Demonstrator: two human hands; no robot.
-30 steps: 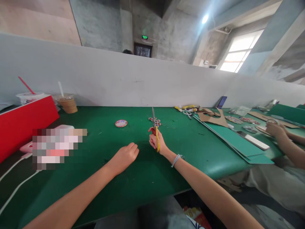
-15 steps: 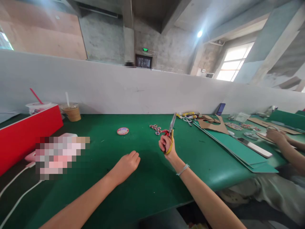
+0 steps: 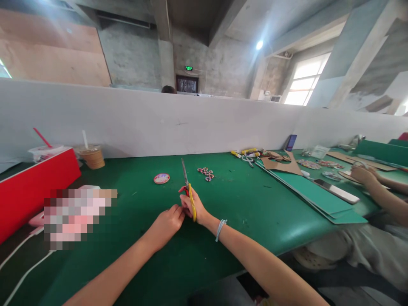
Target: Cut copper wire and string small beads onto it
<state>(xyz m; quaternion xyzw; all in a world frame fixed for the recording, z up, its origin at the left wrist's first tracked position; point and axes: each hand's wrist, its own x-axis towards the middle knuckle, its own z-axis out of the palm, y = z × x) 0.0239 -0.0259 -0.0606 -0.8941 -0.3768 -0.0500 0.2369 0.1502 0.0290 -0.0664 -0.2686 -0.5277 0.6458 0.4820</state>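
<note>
A pair of scissors [image 3: 192, 202] with yellow and red handles is gripped in my right hand [image 3: 197, 207]. Its blades point away from me and look closed. My left hand [image 3: 172, 219] is closed, its fingertips meeting those of the right hand; whatever it may hold is hidden. Beyond the hands, a round printed disc [image 3: 161, 178] lies on the green tabletop [image 3: 134, 238]. Right of the blades sits a small cluster of patterned round pieces [image 3: 206, 174].
At left stand a red panel [image 3: 38, 187], an iced drink cup [image 3: 92, 156] and a pixelated pink item with white cables. Cardboard offcuts [image 3: 282, 163], green boards [image 3: 306, 191] and a phone [image 3: 336, 191] lie at right. A co-worker's hands [image 3: 363, 173] are farther right.
My right hand has swung left with the scissors and now meets my left hand. The left hand stays nearly where it was. The view has shifted slightly.
</note>
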